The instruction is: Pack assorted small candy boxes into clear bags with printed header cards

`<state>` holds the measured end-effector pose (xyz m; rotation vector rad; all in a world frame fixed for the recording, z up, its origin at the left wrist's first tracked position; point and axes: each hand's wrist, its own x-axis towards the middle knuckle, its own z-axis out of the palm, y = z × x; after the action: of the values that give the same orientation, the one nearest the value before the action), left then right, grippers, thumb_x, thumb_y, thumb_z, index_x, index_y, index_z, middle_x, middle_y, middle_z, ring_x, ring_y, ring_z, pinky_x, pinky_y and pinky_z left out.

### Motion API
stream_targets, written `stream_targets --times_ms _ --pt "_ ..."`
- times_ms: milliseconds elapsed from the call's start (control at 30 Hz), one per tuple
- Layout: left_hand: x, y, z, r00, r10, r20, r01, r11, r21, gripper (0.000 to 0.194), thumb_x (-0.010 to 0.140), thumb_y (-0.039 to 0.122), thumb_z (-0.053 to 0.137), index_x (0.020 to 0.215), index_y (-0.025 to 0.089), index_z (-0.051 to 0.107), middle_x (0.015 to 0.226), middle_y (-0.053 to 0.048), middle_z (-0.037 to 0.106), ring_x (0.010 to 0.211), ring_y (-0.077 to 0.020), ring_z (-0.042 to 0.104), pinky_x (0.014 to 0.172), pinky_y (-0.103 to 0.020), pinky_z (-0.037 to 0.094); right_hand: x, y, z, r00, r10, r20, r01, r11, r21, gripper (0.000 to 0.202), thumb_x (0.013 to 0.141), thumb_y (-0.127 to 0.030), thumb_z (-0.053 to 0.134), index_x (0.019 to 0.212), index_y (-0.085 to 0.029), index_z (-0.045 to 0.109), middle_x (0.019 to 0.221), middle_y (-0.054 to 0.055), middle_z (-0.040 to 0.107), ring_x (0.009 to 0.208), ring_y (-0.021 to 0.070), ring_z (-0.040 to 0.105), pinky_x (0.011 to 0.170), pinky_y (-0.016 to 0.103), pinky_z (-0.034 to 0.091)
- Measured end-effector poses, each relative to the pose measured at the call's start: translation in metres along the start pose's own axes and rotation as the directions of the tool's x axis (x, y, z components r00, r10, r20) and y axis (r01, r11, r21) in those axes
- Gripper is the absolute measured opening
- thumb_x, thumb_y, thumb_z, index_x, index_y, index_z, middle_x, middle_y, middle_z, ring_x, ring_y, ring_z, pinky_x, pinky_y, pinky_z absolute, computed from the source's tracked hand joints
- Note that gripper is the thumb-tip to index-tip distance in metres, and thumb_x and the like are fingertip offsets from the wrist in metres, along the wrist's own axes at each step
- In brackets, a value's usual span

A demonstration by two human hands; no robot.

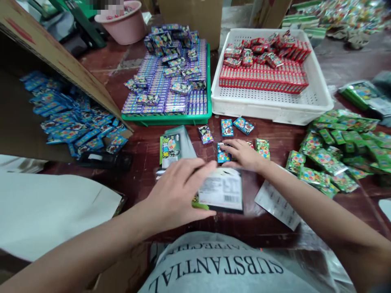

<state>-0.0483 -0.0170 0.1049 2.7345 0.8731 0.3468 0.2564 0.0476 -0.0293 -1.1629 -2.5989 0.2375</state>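
Observation:
My left hand (175, 195) is spread over the left part of a flat package with a white barcode label (221, 189), fingers apart; whether it touches the package is unclear. Just beyond it, my right hand (244, 154) reaches over a small blue box (223, 153), its fingertips on or close to the box. A red box is mostly hidden under that hand, and a green box (262, 148) lies at its right. Farther back are a purple box (205, 134) and two blue boxes (227, 127). Clear sleeves with a printed card (171, 148) lie behind my left hand.
A green tray (171, 119) of purple boxes and a white basket (269, 112) of red boxes stand at the back. Green boxes (326, 162) are heaped right. A carton (70, 61) with blue packs stands left. A sticker sheet (277, 205) lies beneath my right forearm.

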Motion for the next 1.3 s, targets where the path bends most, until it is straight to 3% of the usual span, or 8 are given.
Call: stream_targets --times_ms 167,367,467,700,900,1000,1133,1300 --pt "-0.08 -0.001 0.055 0.891 -0.435 0.129 0.436 0.9 0.023 0.097 0.069 0.051 0.086 0.147 0.015 0.041 0.133 -0.016 0.054 0.12 -0.035 0.054 0.104 -0.051 0.048 -0.004 -0.008 -0.005 1.0 0.004 0.017 -0.003 0.999 -0.047 0.065 0.095 -0.06 0.055 0.146 -0.021 0.053 0.144 0.022 0.05 0.126 0.0411 0.052 0.099 0.06 0.045" --pt "-0.116 -0.006 0.09 0.838 -0.54 0.082 0.545 0.835 -0.077 0.096 0.071 0.047 0.085 0.15 0.02 0.037 0.139 -0.013 0.049 0.126 -0.0336 0.048 0.112 -0.05 0.041 -0.006 -0.062 -0.006 0.951 -0.309 -0.02 0.29 0.87 0.399 0.065 0.088 -0.052 0.07 0.145 -0.027 0.052 0.144 0.014 0.053 0.127 0.0305 0.055 0.104 0.05 0.046" --pt "-0.117 -0.011 0.086 0.86 -0.501 0.097 0.51 0.849 -0.141 0.097 0.071 0.048 0.085 0.149 0.019 0.037 0.139 -0.014 0.048 0.127 -0.0323 0.047 0.113 -0.048 0.041 -0.005 -0.08 0.002 0.918 -0.396 0.035 0.333 0.815 0.473 0.064 0.087 -0.054 0.071 0.142 -0.025 0.054 0.143 0.013 0.055 0.128 0.0294 0.054 0.106 0.049 0.045" --pt "-0.095 -0.015 0.09 0.879 -0.464 0.107 0.476 0.865 -0.157 0.098 0.071 0.05 0.085 0.15 0.02 0.037 0.139 -0.014 0.048 0.127 -0.0341 0.047 0.112 -0.05 0.041 0.0 -0.091 0.021 0.96 -0.265 0.091 0.207 0.89 0.407 0.071 0.083 -0.067 0.068 0.135 -0.02 0.057 0.141 0.016 0.058 0.128 0.0336 0.054 0.107 0.055 0.043" --pt "-0.086 -0.013 0.095 0.899 -0.42 0.121 0.431 0.898 -0.085 0.099 0.074 0.055 0.082 0.153 0.018 0.035 0.138 -0.015 0.05 0.125 -0.0356 0.048 0.11 -0.051 0.041 -0.027 -0.077 0.0 0.96 -0.206 0.191 0.131 0.929 0.346 0.102 0.081 -0.068 0.069 0.158 -0.017 0.027 0.162 0.02 0.033 0.151 0.0388 0.028 0.123 0.066 0.019" --pt "-0.08 -0.011 0.097 0.904 -0.408 0.129 0.421 0.902 -0.095 0.1 0.073 0.053 0.083 0.153 0.019 0.035 0.138 -0.015 0.05 0.124 -0.0355 0.048 0.109 -0.051 0.041 -0.028 -0.069 -0.006 0.965 -0.189 0.184 0.111 0.925 0.365 0.082 0.087 -0.055 0.069 0.153 -0.019 0.038 0.152 0.018 0.048 0.143 0.0354 0.042 0.121 0.063 0.027" --pt "-0.069 -0.006 0.099 0.898 -0.414 0.151 0.433 0.893 -0.125 0.102 0.07 0.052 0.085 0.152 0.018 0.036 0.135 -0.014 0.052 0.122 -0.035 0.049 0.109 -0.051 0.041 -0.016 -0.081 0.005 0.96 -0.233 0.155 0.142 0.884 0.446 0.079 0.082 -0.062 0.072 0.145 -0.018 0.049 0.136 0.016 0.059 0.131 0.0323 0.053 0.121 0.061 0.029" --pt "-0.069 -0.004 0.1 0.899 -0.416 0.136 0.43 0.897 -0.103 0.097 0.074 0.051 0.082 0.152 0.019 0.034 0.139 -0.015 0.05 0.125 -0.0351 0.048 0.109 -0.051 0.041 -0.032 -0.071 -0.011 0.985 -0.118 0.126 0.077 0.953 0.292 0.105 0.078 -0.074 0.067 0.159 -0.02 0.028 0.159 0.019 0.039 0.146 0.0381 0.037 0.123 0.065 0.02"
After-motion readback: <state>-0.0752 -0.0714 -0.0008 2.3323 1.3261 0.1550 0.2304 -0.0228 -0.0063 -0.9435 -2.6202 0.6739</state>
